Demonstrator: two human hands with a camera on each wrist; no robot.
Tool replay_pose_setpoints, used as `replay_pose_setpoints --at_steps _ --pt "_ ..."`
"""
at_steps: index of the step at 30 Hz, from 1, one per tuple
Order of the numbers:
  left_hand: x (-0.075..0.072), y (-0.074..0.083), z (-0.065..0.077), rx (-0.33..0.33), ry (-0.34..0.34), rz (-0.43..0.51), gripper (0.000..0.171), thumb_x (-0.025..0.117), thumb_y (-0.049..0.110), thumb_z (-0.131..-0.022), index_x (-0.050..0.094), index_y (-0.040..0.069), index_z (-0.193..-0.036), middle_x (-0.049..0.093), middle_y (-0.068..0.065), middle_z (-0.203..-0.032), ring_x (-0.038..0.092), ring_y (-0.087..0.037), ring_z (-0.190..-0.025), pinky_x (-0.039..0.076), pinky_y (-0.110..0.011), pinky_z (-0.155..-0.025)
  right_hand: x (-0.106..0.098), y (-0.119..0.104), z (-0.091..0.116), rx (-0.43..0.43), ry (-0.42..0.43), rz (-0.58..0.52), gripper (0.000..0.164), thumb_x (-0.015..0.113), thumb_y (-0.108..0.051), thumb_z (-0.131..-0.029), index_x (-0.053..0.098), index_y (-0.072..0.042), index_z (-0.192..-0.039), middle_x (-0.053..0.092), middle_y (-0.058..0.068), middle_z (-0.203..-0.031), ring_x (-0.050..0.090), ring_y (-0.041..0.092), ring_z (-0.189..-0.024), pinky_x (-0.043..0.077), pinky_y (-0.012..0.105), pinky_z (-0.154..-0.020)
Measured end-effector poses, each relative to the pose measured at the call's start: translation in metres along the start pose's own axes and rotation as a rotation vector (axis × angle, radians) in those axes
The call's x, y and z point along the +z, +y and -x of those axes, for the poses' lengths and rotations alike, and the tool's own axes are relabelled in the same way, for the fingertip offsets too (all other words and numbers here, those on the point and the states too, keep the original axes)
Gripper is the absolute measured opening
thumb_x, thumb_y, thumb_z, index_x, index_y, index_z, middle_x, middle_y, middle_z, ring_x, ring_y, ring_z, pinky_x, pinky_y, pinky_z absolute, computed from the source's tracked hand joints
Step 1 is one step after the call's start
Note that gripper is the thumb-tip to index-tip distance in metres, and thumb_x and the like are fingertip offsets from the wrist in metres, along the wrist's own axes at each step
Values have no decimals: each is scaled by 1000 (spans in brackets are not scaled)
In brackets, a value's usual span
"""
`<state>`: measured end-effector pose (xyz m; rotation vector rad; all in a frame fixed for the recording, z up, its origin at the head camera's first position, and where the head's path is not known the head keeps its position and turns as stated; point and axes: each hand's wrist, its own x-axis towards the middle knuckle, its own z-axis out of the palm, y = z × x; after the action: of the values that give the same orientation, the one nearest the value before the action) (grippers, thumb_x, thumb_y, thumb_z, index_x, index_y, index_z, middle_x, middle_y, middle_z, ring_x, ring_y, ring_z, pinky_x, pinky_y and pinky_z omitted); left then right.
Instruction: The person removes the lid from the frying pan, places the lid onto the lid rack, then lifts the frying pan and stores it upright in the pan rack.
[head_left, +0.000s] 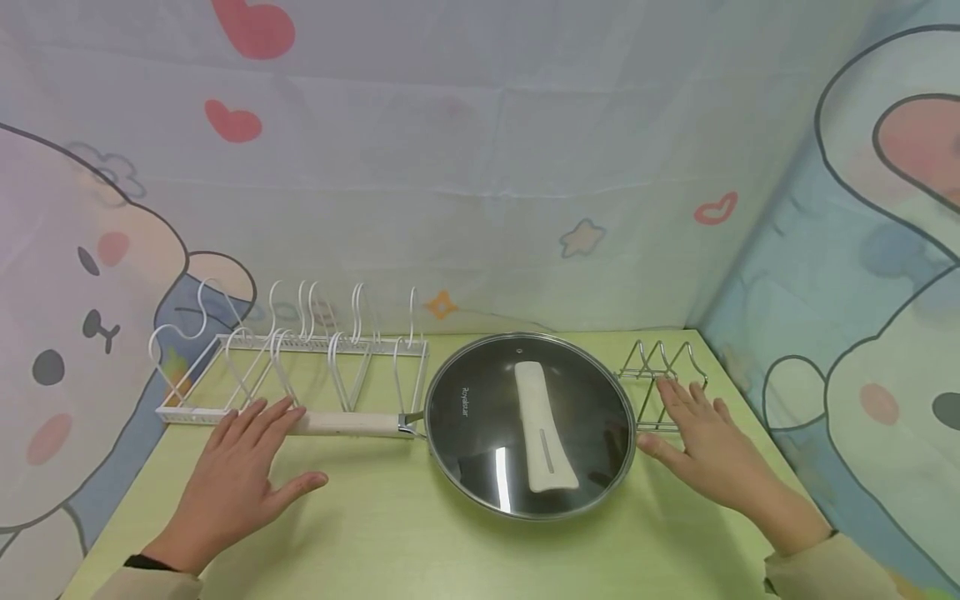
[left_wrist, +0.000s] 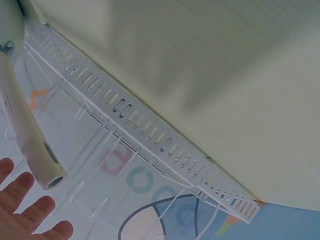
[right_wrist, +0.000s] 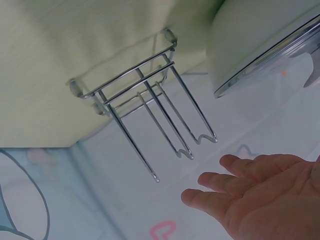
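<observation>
A frying pan with a dark glass lid [head_left: 472, 450] lies on the table, its pale handle [head_left: 348, 424] pointing left. The lid carries a cream grip [head_left: 542, 433] and the word Royalstar. My left hand [head_left: 232, 479] hovers at the end of the pan handle, fingers spread, holding nothing; in the left wrist view its fingertips [left_wrist: 37, 205] are just by the handle's tip [left_wrist: 47, 172]. My right hand [head_left: 708, 454] hovers right of the pan, palm down and empty. Past its fingers stands a small chrome wire rack [head_left: 655, 427], seen whole in the right wrist view.
A long white wire rack [head_left: 191, 415] with upright loops stands at the back left, behind the pan handle. The yellow-green table [head_left: 450, 558] meets a cartoon-printed cloth [head_left: 465, 167] at the back and sides.
</observation>
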<state>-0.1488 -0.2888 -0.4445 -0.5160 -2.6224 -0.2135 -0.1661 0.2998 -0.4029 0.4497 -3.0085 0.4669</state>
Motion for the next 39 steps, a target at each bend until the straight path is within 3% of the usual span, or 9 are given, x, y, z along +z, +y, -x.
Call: replay_pose_setpoints --at_steps 14,25,39 --pt "1 6 -6 38 -7 -8 89 76 72 -84 62 7 -143 62 -18 -150 49 -48 -143 34 -70 -118 2 -11 -4 -9 -7 -33 93 60 -56 -105 22 -1 -169 27 26 -174 18 61 -158 18 77 -125" --pt "6 11 -13 73 -5 -31 92 72 75 -86 60 7 -146 63 -18 -148 51 -47 -142 33 -67 -119 6 -15 -6 -25 -1 -42 93 62 -56 -104 21 -2 -169 42 29 -165 21 61 -158 21 78 -123" --pt "7 16 -15 76 -32 -45 87 76 69 -86 62 7 -145 63 -18 -148 53 -47 -140 33 -66 -120 11 -17 -7 -33 2 -37 91 61 -55 -105 24 -1 -168 38 27 -169 22 60 -157 23 77 -123"
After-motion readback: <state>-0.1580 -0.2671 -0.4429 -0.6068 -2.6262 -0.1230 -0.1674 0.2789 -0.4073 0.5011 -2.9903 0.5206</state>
